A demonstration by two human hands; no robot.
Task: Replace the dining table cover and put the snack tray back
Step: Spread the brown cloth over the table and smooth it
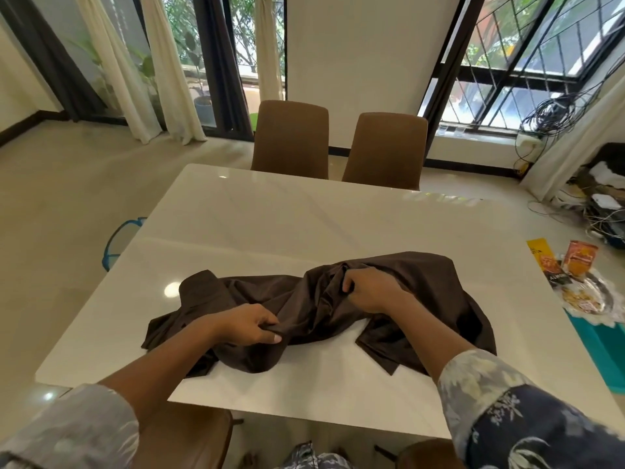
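Left hand (pixel 250 324): fingers (pixel 265 321) curled, thumb beneath them, clamped on a fold of the table cover (pixel 439 299) at its near middle. Forearm bare, pale printed sleeve (pixel 67 431) at the near left corner.

Right hand (pixel 368 289): fingers (pixel 348 282) curled inward, bunching a ridge of the same cloth at its centre; the fingertips are sunk in the folds. Forearm runs back to a blue and white floral sleeve (pixel 514 414) at near right.

Table cover: dark brown fabric, crumpled in a loose heap across the near half of the dining table (pixel 304 214), not spread. One flap lies flat to the left, another trails toward the near right edge.

Dining table: glossy white rectangular top, bare over its far half, reflecting the windows.

Snack tray (pixel 595 296): silvery round tray on a lacy white mat, off the table, just past its right edge, resting on a teal surface (pixel 595 346). Snack packets (pixel 580 258), orange, yellow and black, lie at its far side.

Chairs: two brown upholstered chairs (pixel 291 137) at the far side of the table; two more chair backs (pixel 182 434) at the near edge.

Other: blue mesh basket (pixel 118 242) on the floor to the left of the table; tangle of cables (pixel 602 218) on the floor at far right; cream curtains (pixel 169 62) over the far left windows.
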